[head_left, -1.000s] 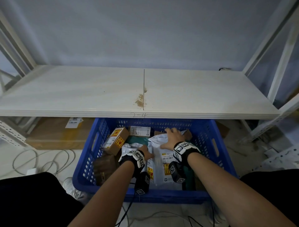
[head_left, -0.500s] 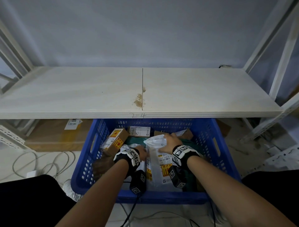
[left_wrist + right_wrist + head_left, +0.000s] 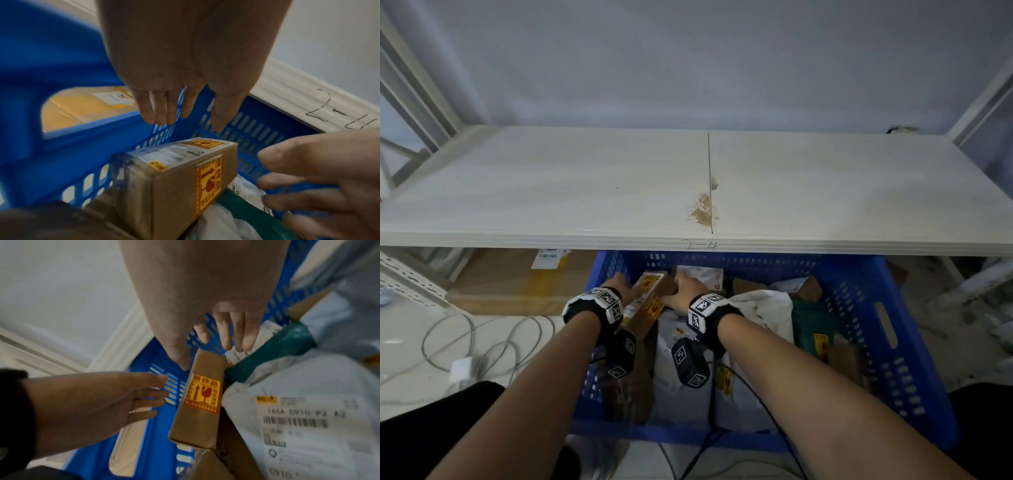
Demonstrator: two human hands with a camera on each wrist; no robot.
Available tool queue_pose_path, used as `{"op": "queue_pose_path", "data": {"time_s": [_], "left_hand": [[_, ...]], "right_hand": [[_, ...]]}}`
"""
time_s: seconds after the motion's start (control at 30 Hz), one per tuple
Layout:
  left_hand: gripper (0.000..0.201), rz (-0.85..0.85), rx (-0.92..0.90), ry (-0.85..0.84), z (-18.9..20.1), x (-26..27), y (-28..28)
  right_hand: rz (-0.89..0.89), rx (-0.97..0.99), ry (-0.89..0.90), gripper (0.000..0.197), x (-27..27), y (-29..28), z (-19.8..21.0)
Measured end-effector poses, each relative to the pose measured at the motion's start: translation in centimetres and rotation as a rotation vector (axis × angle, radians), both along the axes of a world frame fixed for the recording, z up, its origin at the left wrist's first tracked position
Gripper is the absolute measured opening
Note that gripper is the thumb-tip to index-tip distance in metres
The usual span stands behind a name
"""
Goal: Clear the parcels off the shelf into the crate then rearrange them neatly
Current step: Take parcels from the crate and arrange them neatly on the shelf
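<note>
Beneath white shelf [image 3: 585,192], blue crate [image 3: 887,308] holds parcels. Brown box [image 3: 650,301] lies between left hand [image 3: 621,286] and right hand [image 3: 685,291]; both grips spread, apparently not touching.

The person is wearing black wrist straps carrying white blocks printed with black square codes on the left wrist [image 3: 599,301] and right wrist [image 3: 707,310], trailing thin black cables [image 3: 711,394], with possibly dark trousers [image 3: 431,428].
</note>
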State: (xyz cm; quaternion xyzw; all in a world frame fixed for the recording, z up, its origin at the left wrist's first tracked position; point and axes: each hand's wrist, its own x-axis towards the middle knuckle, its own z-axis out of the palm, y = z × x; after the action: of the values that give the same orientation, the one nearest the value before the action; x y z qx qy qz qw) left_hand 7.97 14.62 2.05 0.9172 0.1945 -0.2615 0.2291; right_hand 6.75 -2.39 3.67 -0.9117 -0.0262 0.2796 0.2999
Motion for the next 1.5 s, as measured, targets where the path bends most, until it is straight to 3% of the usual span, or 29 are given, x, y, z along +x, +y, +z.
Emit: {"op": "queue_pose_path", "data": {"time_s": [0.2,0.33,0.43,0.6,0.73,0.9,1.0,1.17,1.27,1.33,1.4,1.5], "left_hand": [[0.064,0.006,-0.038,0.082,-2.8,0.9,-0.2],[0.073,0.031,-0.069,0.102,-5.3,1.7,0.4],[0.076,0.036,-0.055,0.092,-4.7,1.5,0.3],[0.073,0.084,-0.048,0.024,-1.1,-0.3,-2.0],[0.077,0.01,-0.124,0.026,0.9,-2.1,-2.9],[0.07,-0.283,-0.1,0.003,6.0,-4.6,-4.5],[0.073,-0.512,-0.107,-0.04,10.4,-5.1,-6.2],[0.08,-0.727,-0.063,-0.131,17.3,-4.0,-10.0],[0.08,-0.819,0.101,-0.204,19.8,-2.4,-12.1],[0.07,-0.77,0.183,-0.336,20.8,-1.5,-13.3],[0.063,-0.544,0.182,-0.531,20.8,-0.9,-14.2],[0.066,-0.218,-0.012,-0.665,19.1,-0.8,-15.3]], "right_hand": [[-0.168,0.125,0.151,0.073,1.0,3.0,-3.8],[-0.212,0.182,0.166,0.071,1.1,3.3,-4.8],[-0.237,0.212,0.177,0.069,0.7,3.1,-4.9],[-0.325,0.316,0.163,0.065,-0.3,2.2,-3.1],[-0.346,0.385,0.168,0.067,-1.9,-0.3,-1.2],[-0.421,0.524,0.158,0.062,-2.9,-5.8,2.7],[-0.371,0.538,0.121,0.057,-2.8,-9.0,5.6],[-0.337,0.732,0.323,0.018,-2.7,-12.3,10.4],[-0.41,0.816,0.276,0.026,-2.1,-13.9,12.4],[-0.545,0.912,0.203,0.028,-1.8,-14.9,13.0],[-0.678,1.018,0.15,0.038,-1.3,-15.9,12.9],[-0.797,1.132,0.087,0.074,-0.7,-16.7,12.2]]}}
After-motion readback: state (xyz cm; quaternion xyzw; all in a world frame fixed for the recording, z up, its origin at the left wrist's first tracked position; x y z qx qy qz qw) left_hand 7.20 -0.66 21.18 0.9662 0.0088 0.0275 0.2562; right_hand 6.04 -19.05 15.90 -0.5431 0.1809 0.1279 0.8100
